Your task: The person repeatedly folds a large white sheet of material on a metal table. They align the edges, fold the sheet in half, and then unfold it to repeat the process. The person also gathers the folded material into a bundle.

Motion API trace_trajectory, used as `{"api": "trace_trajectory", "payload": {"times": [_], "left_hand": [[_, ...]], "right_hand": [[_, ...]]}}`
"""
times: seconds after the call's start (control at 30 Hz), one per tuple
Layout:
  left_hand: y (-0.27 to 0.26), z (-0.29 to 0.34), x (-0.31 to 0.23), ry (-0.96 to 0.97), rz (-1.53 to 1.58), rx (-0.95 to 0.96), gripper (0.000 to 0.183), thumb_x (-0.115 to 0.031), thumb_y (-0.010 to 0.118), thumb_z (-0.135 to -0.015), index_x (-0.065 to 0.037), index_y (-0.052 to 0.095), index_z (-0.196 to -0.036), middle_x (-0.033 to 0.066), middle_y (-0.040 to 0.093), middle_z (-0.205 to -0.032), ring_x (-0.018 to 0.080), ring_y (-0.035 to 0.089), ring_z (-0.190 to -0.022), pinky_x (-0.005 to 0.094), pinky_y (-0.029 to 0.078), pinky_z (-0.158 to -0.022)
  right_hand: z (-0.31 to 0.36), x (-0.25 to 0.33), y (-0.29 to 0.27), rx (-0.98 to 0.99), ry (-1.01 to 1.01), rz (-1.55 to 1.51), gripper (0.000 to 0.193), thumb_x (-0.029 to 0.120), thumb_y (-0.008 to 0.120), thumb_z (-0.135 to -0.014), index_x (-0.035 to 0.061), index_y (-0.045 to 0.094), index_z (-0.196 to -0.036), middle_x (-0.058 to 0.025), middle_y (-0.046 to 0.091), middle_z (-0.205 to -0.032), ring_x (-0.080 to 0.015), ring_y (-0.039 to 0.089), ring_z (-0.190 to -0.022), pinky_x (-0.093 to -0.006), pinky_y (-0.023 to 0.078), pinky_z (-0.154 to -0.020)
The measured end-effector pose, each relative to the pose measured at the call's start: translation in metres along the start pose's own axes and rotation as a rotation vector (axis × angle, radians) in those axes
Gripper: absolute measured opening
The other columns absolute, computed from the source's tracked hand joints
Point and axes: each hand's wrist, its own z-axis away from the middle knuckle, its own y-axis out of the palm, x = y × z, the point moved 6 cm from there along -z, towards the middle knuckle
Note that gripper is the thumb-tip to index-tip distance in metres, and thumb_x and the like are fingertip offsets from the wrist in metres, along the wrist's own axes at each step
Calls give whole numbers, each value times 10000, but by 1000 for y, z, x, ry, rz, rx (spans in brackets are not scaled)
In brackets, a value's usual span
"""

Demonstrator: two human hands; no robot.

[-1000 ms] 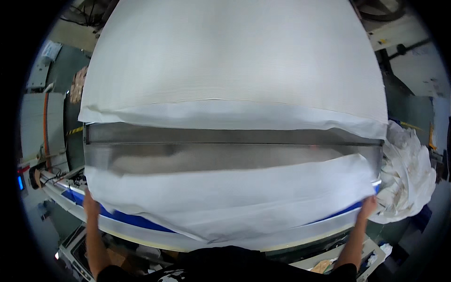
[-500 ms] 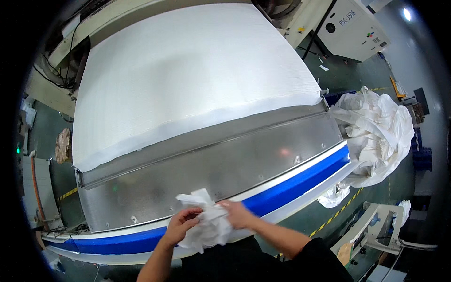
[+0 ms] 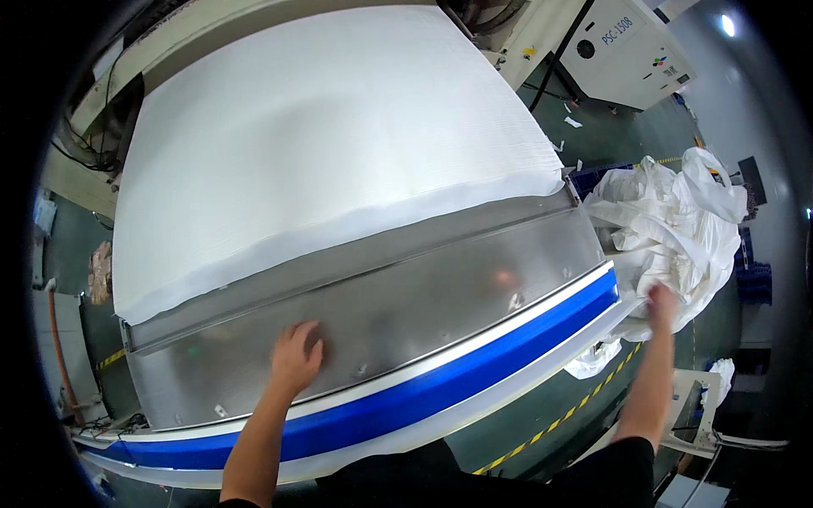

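Observation:
My left hand (image 3: 296, 356) is over the grey metal ledge (image 3: 406, 313), thumb apart from the loosely bent fingers, and holds nothing. My right hand (image 3: 662, 306) is stretched out to the right, in front of a big heap of white fabric (image 3: 656, 220). Motion smears its fingers, so I cannot make out how they are held. A loose white bunch (image 3: 716, 186) shows at the heap's top right; whether it rests there or is in the air is unclear. Beyond the ledge, a broad white sheet (image 3: 339, 144) covers the machine bed, its near edge slightly wavy.
A blue band with white borders (image 3: 406, 398) runs along the machine's front edge, close to my body. A pale cabinet (image 3: 622, 55) stands at the far right. Yellow-black tape (image 3: 555, 423) marks the green floor, and a pale metal frame (image 3: 690, 415) stands at the lower right.
The crumpled white fabric has left both hands, and a white bunch now shows at the heap's top right. My right hand swung right; my left moved left and forward over the ledge.

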Motion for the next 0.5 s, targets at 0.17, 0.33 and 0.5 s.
{"api": "trace_trajectory", "payload": {"times": [0.17,0.33,0.5], "left_hand": [[39,-83,-49,225,-109,-116,340,-155,590,-815,-81,537,-1143,120,531,-1132,329,510,-1033,440,398,-898],[82,-112,-46,246,-152,-202,244,-158,616,-820,-99,578,-1054,75,563,-1007,284,527,-915,410,403,-798],[100,-112,-38,179,-126,-271,148,-153,631,-812,-141,606,-958,23,573,-914,246,533,-848,376,378,-730]], "right_hand": [[-28,191,166,192,144,-688,320,299,566,-867,72,550,-1092,-21,589,-925,-116,576,-802,-276,455,-666],[-112,245,221,174,231,-870,244,263,510,-883,65,548,-1020,-34,590,-893,-146,586,-798,-287,465,-669],[-183,210,258,231,367,-882,197,238,495,-880,59,549,-941,-36,585,-838,-161,577,-751,-291,466,-634]]}}
